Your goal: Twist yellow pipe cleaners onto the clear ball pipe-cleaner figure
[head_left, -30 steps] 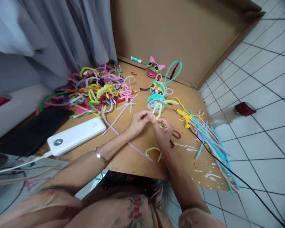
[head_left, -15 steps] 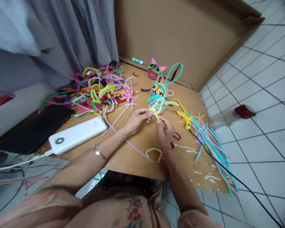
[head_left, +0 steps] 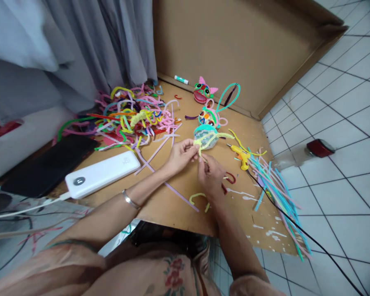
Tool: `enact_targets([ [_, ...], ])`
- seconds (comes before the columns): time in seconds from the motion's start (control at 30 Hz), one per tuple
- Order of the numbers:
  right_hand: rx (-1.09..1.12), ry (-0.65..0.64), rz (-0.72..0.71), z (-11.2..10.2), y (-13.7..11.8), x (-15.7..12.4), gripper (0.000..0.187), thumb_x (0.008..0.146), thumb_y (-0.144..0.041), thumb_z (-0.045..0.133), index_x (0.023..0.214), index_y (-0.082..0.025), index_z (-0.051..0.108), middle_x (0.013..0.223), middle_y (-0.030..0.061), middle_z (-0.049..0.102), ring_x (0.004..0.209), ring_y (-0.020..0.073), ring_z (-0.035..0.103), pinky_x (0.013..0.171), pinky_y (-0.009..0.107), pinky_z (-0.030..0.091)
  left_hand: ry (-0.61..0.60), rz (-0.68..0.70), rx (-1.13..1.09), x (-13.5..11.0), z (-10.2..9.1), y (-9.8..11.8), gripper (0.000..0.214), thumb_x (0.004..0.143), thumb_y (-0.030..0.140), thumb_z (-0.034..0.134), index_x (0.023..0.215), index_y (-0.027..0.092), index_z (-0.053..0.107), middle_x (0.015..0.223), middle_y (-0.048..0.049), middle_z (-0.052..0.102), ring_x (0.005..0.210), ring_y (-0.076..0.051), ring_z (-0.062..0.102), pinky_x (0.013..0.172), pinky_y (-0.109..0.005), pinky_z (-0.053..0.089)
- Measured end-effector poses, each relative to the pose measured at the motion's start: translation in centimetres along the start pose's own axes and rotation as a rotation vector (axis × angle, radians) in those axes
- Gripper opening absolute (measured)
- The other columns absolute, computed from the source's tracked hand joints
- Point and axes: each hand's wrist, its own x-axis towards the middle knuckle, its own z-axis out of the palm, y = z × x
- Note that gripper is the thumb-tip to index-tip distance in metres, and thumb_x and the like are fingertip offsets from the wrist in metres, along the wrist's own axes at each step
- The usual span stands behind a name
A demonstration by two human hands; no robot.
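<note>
Pale yellow pipe cleaners point(head_left: 210, 142), bent and joined in a small knot, are held over the table between both hands. My left hand point(head_left: 182, 153) pinches the knot between thumb and fingers. Just below and to the right, my right hand point(head_left: 212, 174) is closed on a lower end of the same piece. Behind the fingertips lies a round, see-through form with a teal rim point(head_left: 204, 130), partly covered by the yellow strands. A curved yellow-green pipe cleaner point(head_left: 195, 197) lies below my right hand, and a dark red one point(head_left: 231, 177) beside it.
A pile of coloured pipe cleaners point(head_left: 135, 115) spreads at left, near a white power bank point(head_left: 103, 174) and black phone point(head_left: 46, 166). Two decorated animal heads point(head_left: 201, 92) stand at the back. Right are a yellow glue gun point(head_left: 241, 157) with black cord and straight pipe cleaners point(head_left: 276, 193).
My right hand has shifted left and turned at the lower end. The yellow strands have tipped rightward and lie flatter. My left hand keeps its pinch, and the view has moved slightly.
</note>
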Motion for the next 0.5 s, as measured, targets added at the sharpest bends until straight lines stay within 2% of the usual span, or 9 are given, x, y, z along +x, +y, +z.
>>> enact_targets([
  [0.07,-0.113,-0.041,-0.058,-0.2,0.3,0.1,0.028,0.095,-0.029,0.040,0.090,-0.019,0.066,0.072,0.0067,0.066,0.063,0.0157,0.056,0.064,0.029,0.036,-0.010,0.025,0.078,0.1,-0.2,-0.4,0.036,0.075,0.050,0.065,0.073,0.016,0.053,0.054,0.0029,0.055,0.047,-0.007,0.047,0.050,-0.020,0.037],
  [0.17,-0.262,-0.076,-0.106,-0.7,0.9,0.4,0.033,0.097,-0.032,0.038,0.083,-0.019,0.065,0.067,0.0058,0.061,0.062,0.0157,0.050,0.064,0.032,0.030,-0.043,0.085,0.315,0.3,-0.7,-0.6,0.024,0.079,0.037,0.060,0.070,0.016,0.054,0.053,0.0050,0.049,0.048,-0.007,0.041,0.050,-0.020,0.031],
  [0.27,-0.351,-0.074,-0.142,-1.5,1.5,1.1,0.034,0.097,-0.035,0.039,0.083,-0.019,0.066,0.069,0.0061,0.060,0.062,0.0162,0.046,0.063,0.033,0.026,-0.124,0.131,0.520,0.4,-1.3,-0.2,0.017,0.079,0.026,0.056,0.065,0.016,0.054,0.052,0.0059,0.043,0.050,-0.007,0.034,0.051,-0.021,0.026],
  [0.4,-0.370,-0.122,-0.196,-2.4,1.9,1.7,0.032,0.098,-0.034,0.039,0.087,-0.019,0.066,0.076,0.0071,0.063,0.067,0.0173,0.048,0.065,0.033,0.026,-0.264,0.125,0.662,0.6,-1.8,0.2,0.019,0.078,0.022,0.055,0.061,0.016,0.052,0.051,0.0058,0.041,0.049,-0.008,0.032,0.053,-0.023,0.024],
  [0.5,-0.318,-0.160,-0.182,-3.1,2.1,2.0,0.030,0.097,-0.032,0.041,0.088,-0.018,0.066,0.080,0.0074,0.064,0.072,0.0174,0.051,0.067,0.032,0.030,-0.355,0.136,0.719,0.6,-1.9,0.1,0.019,0.078,0.020,0.055,0.060,0.016,0.053,0.051,0.0048,0.043,0.049,-0.009,0.031,0.054,-0.025,0.024],
])
